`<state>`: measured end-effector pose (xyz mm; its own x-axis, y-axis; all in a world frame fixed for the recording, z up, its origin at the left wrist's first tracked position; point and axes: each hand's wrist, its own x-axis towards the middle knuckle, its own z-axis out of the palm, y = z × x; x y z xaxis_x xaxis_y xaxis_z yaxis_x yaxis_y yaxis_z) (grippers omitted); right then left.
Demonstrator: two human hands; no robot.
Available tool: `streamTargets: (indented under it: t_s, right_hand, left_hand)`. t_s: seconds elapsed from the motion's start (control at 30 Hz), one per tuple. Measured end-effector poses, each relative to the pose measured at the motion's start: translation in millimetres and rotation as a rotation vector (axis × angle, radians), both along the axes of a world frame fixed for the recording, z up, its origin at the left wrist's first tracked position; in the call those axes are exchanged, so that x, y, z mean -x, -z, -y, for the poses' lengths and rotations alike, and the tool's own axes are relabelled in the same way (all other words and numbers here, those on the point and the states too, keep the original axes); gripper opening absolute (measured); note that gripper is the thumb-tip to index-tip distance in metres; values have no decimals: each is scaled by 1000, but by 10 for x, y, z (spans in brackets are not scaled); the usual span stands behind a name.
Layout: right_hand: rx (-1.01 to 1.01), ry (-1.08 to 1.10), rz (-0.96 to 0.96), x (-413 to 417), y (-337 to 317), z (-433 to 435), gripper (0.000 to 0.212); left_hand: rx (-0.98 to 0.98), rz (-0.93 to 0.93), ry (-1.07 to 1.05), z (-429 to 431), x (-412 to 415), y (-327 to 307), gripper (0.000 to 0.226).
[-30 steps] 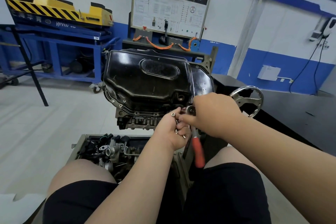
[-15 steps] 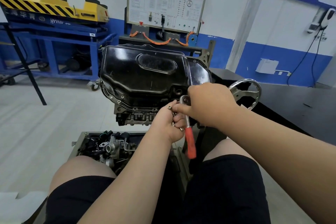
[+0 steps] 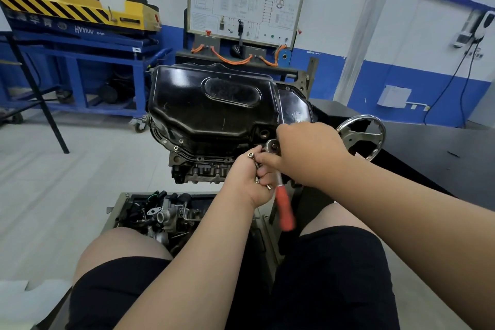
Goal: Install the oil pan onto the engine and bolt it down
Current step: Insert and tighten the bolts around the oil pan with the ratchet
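Head view: grey floor [image 3: 67,195], blue-banded wall [image 3: 401,35]; left hand [image 3: 249,182] grip was clamped on bolts [image 3: 251,155], right hand [image 3: 308,150] on ratchet [image 3: 284,209].

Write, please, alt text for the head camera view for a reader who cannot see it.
A seated person works at a black oil pan set on an engine: the left hand holds small bolts, the right hand grips a red-handled ratchet by its head at the pan's near edge. A tray of engine parts sits below.
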<state>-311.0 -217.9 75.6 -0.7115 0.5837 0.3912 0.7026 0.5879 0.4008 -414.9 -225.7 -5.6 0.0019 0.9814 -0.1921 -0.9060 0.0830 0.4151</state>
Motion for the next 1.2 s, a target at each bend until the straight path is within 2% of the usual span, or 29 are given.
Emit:
streamTargets:
  t_s: [0.13, 0.3, 0.43, 0.5, 0.57, 0.67, 0.7, 0.83, 0.93, 1.0, 1.03, 1.1, 1.2]
  right_hand:
    - [-289, -288, 189, -64, -34, -31, 20]
    - [-219, -260, 145, -25, -20, -29, 25]
    - [4, -36, -4, -24, 17, -65, 58]
    - [10, -27, -12, -43, 44, -57, 58]
    - [-97, -144, 72, -74, 45, -57, 48]
    - [-272, -368, 231, -142, 0, -86, 20]
    - [-289, -387, 254, -155, -17, -97, 22]
    - [-218, -276, 178, -132, -14, -85, 24]
    - [-34, -52, 75, -91, 68, -76, 54]
    - [78, 49, -10, -80, 114, -55, 59]
    - [63, 43, -6, -88, 116, -50, 58]
    - [-68, -116, 74, -122, 80, -64, 51]
    - [-277, -357, 225, -176, -7, -116, 22]
  left_hand:
    - [78, 9, -50, -8, -26, 2, 42]
    - [7, -1, -62, -16, -58, 47, 52]
    - [-35, -16, -36, 15, -34, 70, 34]
    - [-34, -33, -22, 17, -41, 85, 30]
    - [-19, -21, -35, 9, -52, 95, 33]
    - [46, -48, -82, -10, -78, 98, 35]
    - [56, -55, -93, -15, -97, 101, 35]
    - [-3, 8, -91, -14, -145, 154, 42]
    - [-45, -20, -56, -4, -133, 171, 45]
    - [-30, -66, -55, -6, -122, 164, 37]
    - [-36, -55, -50, -7, -124, 160, 34]
    - [-38, -6, -56, -12, -132, 155, 31]
    - [2, 5, -108, -14, -157, 149, 33]
